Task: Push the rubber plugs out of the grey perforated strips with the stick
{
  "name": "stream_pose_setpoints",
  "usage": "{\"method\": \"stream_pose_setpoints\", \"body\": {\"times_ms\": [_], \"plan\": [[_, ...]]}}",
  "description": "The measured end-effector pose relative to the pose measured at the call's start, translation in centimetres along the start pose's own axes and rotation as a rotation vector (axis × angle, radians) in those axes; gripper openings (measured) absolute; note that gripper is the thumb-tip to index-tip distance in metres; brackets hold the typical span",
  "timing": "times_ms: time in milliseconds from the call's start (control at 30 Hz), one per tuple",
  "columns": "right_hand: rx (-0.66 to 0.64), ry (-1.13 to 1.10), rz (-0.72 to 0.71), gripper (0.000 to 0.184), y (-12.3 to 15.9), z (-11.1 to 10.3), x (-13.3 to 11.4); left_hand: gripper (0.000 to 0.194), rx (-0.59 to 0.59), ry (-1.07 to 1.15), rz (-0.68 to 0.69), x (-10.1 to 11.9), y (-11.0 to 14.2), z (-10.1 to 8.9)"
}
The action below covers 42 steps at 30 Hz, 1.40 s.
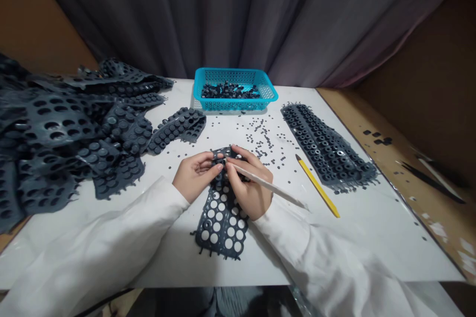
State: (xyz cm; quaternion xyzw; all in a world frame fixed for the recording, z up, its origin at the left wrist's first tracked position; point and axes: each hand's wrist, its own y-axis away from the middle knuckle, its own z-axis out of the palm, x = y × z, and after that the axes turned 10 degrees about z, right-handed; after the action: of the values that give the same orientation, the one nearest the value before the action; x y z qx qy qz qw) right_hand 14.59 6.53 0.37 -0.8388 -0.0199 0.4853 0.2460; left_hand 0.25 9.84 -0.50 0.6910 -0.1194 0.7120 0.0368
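In front of me lies a dark rubber sheet (219, 223) with rows of round holes, the white tabletop showing through them. My left hand (197, 173) pinches the sheet's upper part between thumb and fingers. A slim white pen-like tool (275, 189) is held in my right hand (249, 183) like a pencil. Its tip meets the sheet close to my left thumb; fingers partly hide the contact. A single round dark piece (207, 224) sits in the sheet's lower left.
A blue basket (199, 101) at the back holds many small dark pieces. Dark rubber sheets (59, 119) are heaped at left. At right lie a stack of knobbed sheets (327, 148), a yellow pencil-like tool (318, 186) and black tweezers (433, 181). Tiny dark discs (264, 141) are scattered mid-table.
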Motion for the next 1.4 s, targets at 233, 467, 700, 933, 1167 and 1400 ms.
{"method": "stream_pose_setpoints", "body": {"times_ms": [233, 467, 700, 933, 1167, 1400], "plan": [[0.01, 0.002, -0.098, 0.017, 0.1, 0.2, 0.4, 0.032, 0.161, -0.034, -0.054, 0.2, 0.1, 0.5], [0.009, 0.038, -0.149, 0.018, 0.1, 0.2, 0.4, 0.032, 0.227, 0.018, -0.08, 0.3, 0.2, 0.9], [-0.002, 0.021, -0.154, 0.019, 0.2, 0.2, 0.6, 0.029, 0.152, 0.062, -0.074, 0.3, 0.0, 0.8], [-0.004, 0.028, -0.148, 0.019, 0.2, 0.2, 0.6, 0.025, 0.069, 0.045, -0.05, -0.8, 0.0, 0.4], [-0.033, 0.003, -0.127, 0.02, 0.3, -0.1, 0.6, 0.029, 0.117, -0.582, 0.471, 0.3, 0.3, -0.3], [-0.03, -0.01, -0.131, 0.018, 0.2, 0.0, 0.6, 0.022, 0.048, -0.882, 0.652, 0.5, -0.2, -1.0]]}}
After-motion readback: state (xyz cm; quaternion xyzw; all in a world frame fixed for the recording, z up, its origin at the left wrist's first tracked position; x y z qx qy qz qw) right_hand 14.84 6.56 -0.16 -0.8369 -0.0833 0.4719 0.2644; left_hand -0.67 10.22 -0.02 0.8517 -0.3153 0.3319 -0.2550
